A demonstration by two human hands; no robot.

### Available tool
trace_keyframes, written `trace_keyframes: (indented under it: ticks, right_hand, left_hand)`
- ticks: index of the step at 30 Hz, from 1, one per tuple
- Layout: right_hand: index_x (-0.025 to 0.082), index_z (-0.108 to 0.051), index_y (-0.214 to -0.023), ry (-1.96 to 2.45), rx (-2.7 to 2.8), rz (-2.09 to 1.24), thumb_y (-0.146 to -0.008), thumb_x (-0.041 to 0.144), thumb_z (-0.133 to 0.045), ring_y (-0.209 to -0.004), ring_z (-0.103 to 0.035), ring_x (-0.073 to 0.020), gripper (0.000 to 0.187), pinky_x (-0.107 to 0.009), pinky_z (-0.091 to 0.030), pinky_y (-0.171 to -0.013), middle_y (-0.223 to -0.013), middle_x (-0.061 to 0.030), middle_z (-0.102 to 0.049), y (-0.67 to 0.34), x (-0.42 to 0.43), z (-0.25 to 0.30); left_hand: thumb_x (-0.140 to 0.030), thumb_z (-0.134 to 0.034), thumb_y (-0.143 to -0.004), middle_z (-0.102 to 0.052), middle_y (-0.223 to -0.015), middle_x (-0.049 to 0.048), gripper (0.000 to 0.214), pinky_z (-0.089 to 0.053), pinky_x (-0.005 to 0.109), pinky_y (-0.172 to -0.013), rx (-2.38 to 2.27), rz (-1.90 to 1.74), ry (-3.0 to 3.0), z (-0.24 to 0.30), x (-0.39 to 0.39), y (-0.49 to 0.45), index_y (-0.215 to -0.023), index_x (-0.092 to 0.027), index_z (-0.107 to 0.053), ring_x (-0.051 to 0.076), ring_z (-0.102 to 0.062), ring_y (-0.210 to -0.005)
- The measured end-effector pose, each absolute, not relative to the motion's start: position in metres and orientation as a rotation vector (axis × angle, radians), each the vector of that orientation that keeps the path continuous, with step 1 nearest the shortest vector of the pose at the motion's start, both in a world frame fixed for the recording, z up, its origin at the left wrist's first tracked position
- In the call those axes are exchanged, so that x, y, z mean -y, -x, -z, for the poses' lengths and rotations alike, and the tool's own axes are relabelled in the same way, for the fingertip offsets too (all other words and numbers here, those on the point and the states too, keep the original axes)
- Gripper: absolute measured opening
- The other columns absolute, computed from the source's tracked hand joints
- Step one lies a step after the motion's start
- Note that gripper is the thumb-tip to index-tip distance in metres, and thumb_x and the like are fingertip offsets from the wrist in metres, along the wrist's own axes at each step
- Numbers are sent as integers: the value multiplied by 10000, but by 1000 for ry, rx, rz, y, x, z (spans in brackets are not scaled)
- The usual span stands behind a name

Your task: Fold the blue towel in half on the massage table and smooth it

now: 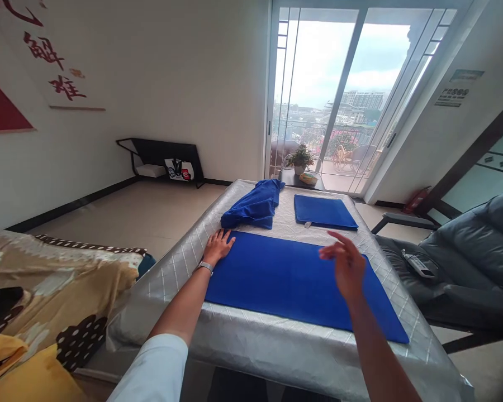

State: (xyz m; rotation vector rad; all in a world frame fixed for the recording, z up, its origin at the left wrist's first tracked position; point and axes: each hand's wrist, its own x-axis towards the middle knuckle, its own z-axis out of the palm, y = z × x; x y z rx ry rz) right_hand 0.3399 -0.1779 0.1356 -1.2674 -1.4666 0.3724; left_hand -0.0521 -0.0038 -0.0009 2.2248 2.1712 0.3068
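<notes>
A blue towel [285, 276] lies smooth and flat, folded into a long rectangle along the near side of the table. My left hand [219, 247] rests on its far left corner, palm down with fingers spread. Over the towel's right part hovers my right hand [347, 262], holding nothing, its index finger stretched out and the others loosely bent. Beyond the left hand is a crumpled blue towel [255, 205]. A neatly folded blue towel [324, 212] with a small white tag lies at the far right of the table.
A silver quilted cover [171, 279] drapes the table. On the right stands a dark padded chair [478, 251] with a white remote-like device [419, 263] on it. A patterned blanket [88, 279] is at left. A potted plant [300, 159] stands beyond, before glass doors.
</notes>
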Motion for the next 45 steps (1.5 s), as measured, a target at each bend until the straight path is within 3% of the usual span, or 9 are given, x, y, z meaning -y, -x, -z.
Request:
trace_keyframes:
  ticks: [3,6,11,16,21,26,32,39,45]
  right_hand:
    - [204,-597,-1392,1609,1755,-373,-1009,433,-389,-1282,-589,-259,493,-412,-470,-1074,-1371,-99,-651,-314,140,-102]
    - [145,-419,-1536,1879,2050,-354,-1030,423,-314,-1506,-292,-234,587,-400,-241,-1227,-1610,-93,-375,-294,108,-66]
    - [181,-230,-1610,2122,2203,-291,-1041,501,-182,-1551,-118,-192,654,-419,-67,-1256,-1677,-32,-200,-312,91,-29]
    - [178,-209,-1615,2316,2077,-185,-1028,513,-145,-1551,-120,-187,679,-409,-63,-1256,-1681,-14,-191,-407,104,-18]
    - [89,-204,-1607,2550,1779,-98,-1012,482,-135,-1545,-155,-228,717,-434,-128,-1248,-1683,-88,-184,-517,126,-9]
    - [48,-203,-1600,2560,1708,-81,-1002,488,-114,-1539,-179,-233,748,-406,-131,-1248,-1677,-111,-204,-541,133,-4]
    - [39,-223,-1594,2543,1671,-78,-1001,470,-130,-1536,-194,-236,739,-399,-125,-1248,-1673,-114,-216,-531,132,-5]
    - [56,-218,-1599,2533,1657,-96,-1002,475,-129,-1537,-188,-220,735,-388,-121,-1246,-1675,-106,-215,-533,133,-6]
    - [57,-227,-1597,2530,1664,-76,-1001,472,-134,-1533,-198,-221,732,-393,-124,-1247,-1673,-97,-226,-533,133,-4]
  left_hand:
    - [-548,-268,-1032,-299,-1648,99,631,-180,481,-1231,-2173,-302,-2223,-1,5,51,-1566,-224,-362,273,-250,-1520]
    - [-544,-265,-1033,-308,-1646,97,626,-183,472,-1231,-2168,-296,-2233,-2,6,51,-1562,-225,-371,270,-263,-1516]
    - [-548,-236,-1035,-317,-1643,96,630,-189,471,-1228,-2174,-299,-2251,0,5,53,-1567,-234,-360,261,-267,-1514]
    - [-560,-220,-1032,-291,-1653,100,645,-178,471,-1232,-2171,-274,-2236,1,4,53,-1578,-236,-333,264,-251,-1520]
    - [-558,-199,-1034,-252,-1666,103,652,-172,462,-1233,-2181,-219,-2211,-1,6,53,-1589,-232,-303,258,-216,-1533]
    - [-629,-164,-1016,-240,-1663,131,728,-181,523,-1217,-2162,-10,-2226,-12,0,56,-1603,-208,-256,300,-227,-1527]
    - [-623,-182,-1017,-389,-1570,246,815,-200,494,-1218,-2196,-235,-2447,-24,14,-35,-1515,-21,-411,362,-317,-1483]
    - [-626,-120,-1024,-350,-1616,140,772,-192,446,-1251,-1467,-362,-2676,-5,52,-174,-1555,-127,-377,256,-266,-1518]
    - [-645,-150,-1019,-266,-1651,104,749,-147,483,-1255,-1664,-255,-2534,-2,47,-95,-1592,-184,-292,246,-195,-1539]
